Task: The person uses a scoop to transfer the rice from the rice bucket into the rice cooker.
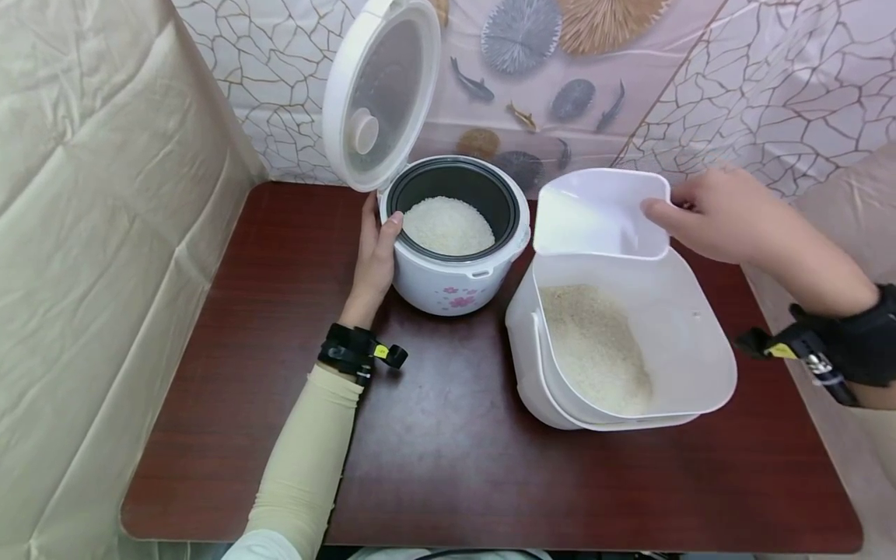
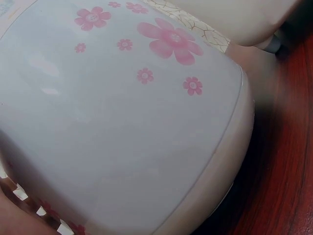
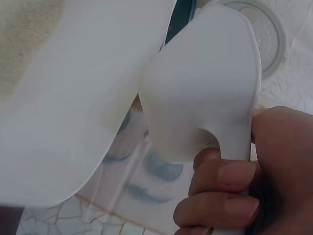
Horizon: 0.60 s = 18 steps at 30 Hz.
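A white rice cooker [image 1: 455, 284] with pink flowers stands at the back of the table. Its lid [image 1: 381, 93] is up and white rice [image 1: 448, 225] lies in the black pot. My left hand [image 1: 381, 237] rests against the cooker's left wall, thumb on the rim; the left wrist view shows only that wall [image 2: 122, 122] up close. My right hand [image 1: 672, 210] grips the handle of a white scoop [image 1: 598, 214] held over the far end of a white rice container [image 1: 693, 327], which holds uncooked rice [image 1: 595, 350]. Its fingers [image 3: 230, 174] curl round the handle of the scoop [image 3: 205, 83].
The dark red table [image 1: 434, 451] is bordered by a beige sheet [image 1: 105, 233] on the left and a patterned sheet [image 1: 770, 78] behind. The container sits right of the cooker, nearly touching it.
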Each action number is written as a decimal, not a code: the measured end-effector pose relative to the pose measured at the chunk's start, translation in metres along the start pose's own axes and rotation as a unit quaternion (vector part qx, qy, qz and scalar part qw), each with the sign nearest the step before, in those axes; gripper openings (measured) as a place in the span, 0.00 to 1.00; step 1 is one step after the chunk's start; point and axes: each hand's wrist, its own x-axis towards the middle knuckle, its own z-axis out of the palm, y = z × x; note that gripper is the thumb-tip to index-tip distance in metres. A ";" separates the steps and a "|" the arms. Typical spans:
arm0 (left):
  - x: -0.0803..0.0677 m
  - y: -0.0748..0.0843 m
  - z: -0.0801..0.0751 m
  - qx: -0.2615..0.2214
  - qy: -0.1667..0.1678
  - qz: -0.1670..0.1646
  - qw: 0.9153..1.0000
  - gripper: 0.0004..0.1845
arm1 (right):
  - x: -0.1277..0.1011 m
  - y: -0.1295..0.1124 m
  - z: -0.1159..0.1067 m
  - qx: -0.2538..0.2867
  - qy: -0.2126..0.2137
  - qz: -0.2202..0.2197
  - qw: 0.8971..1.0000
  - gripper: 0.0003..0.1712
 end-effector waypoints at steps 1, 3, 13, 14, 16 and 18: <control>0.000 0.000 0.000 0.000 0.000 0.000 1.000 0.48 | -0.005 0.004 0.001 0.000 -0.001 0.006 1.000 0.30; 0.000 -0.001 0.000 0.001 0.002 0.001 1.000 0.48 | -0.015 0.011 0.003 -0.002 -0.005 0.016 1.000 0.32; -0.001 0.004 0.001 0.012 0.005 -0.008 1.000 0.49 | -0.050 0.027 0.017 -0.016 -0.075 0.023 0.997 0.30; -0.001 0.005 0.001 0.011 0.006 -0.009 1.000 0.49 | -0.051 0.028 0.019 -0.019 -0.086 0.017 0.996 0.29; -0.001 0.004 0.001 0.013 0.006 -0.012 1.000 0.49 | -0.053 0.027 0.023 -0.025 -0.109 0.005 0.994 0.26; -0.001 0.002 0.001 0.013 0.008 -0.016 1.000 0.49 | -0.053 0.026 0.027 -0.040 -0.130 -0.006 0.991 0.25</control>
